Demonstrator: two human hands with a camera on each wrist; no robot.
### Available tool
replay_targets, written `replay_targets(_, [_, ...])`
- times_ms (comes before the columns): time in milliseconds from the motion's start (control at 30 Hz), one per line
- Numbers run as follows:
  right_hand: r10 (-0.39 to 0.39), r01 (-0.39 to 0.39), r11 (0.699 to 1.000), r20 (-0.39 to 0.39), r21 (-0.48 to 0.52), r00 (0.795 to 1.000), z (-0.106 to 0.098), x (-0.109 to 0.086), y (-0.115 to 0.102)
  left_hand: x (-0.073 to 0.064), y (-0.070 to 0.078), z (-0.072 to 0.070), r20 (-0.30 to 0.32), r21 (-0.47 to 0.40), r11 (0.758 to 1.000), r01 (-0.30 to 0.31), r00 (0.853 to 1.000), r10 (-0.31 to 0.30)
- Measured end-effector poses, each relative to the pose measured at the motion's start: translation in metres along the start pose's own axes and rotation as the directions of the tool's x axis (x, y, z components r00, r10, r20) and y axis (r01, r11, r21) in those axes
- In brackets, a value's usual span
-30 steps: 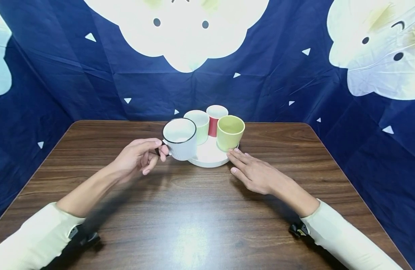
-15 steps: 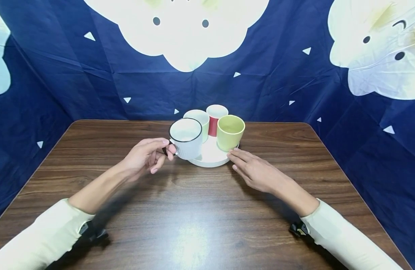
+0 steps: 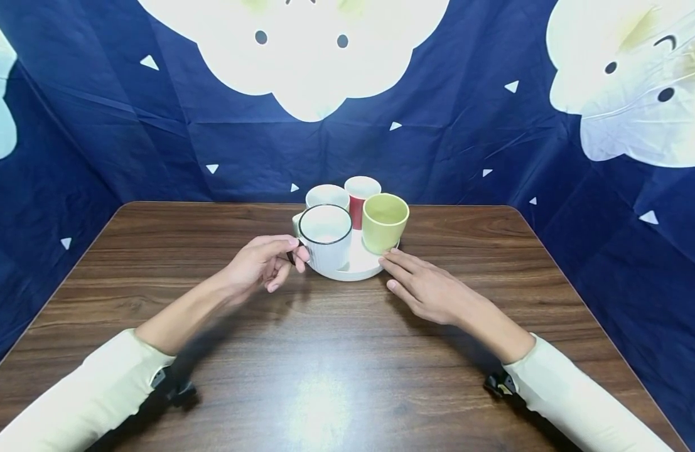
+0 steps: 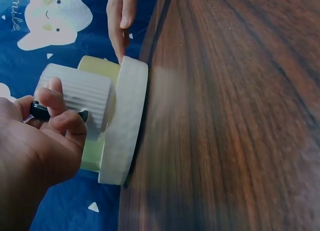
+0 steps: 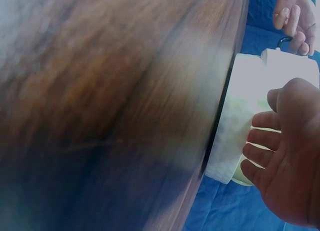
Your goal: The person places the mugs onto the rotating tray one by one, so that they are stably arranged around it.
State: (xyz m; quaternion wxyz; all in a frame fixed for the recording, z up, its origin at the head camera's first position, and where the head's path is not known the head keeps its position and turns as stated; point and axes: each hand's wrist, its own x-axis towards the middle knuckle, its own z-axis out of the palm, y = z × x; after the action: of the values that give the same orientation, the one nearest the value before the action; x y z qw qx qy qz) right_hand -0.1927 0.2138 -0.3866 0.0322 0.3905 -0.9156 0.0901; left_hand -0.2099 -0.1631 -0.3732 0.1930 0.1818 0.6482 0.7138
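My left hand (image 3: 265, 267) pinches the black handle (image 4: 40, 111) of a white ribbed mug (image 3: 326, 251) with a black rim. The mug is upright at the front left of a round white tray (image 3: 363, 274); whether its base touches the tray I cannot tell. My right hand (image 3: 429, 289) has its fingers straight, the tips at the tray's right edge, close to the base of a yellow-green cup (image 3: 385, 229). Behind the mug stands a pale green cup (image 3: 326, 196), partly hidden by it. A red cup (image 3: 356, 210) with a white inside is at the back of the tray.
The tray stands near the far edge of a dark wooden table (image 3: 324, 351). A blue cloth (image 3: 240, 144) with white cloud faces hangs behind the table and along its sides.
My left hand has carried the mug to the right, in over the tray's front left, and slightly down at the end. The right hand has stayed almost still.
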Motion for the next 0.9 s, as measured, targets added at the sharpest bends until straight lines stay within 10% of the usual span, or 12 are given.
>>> replay_targets(900, [0.004, -0.005, 1.0, 0.029, 0.02, 1.0, 0.001, -0.001, -0.001, 0.022, -0.008, 0.013, 0.002, 0.04, 0.999, 0.025, 1.0, -0.025])
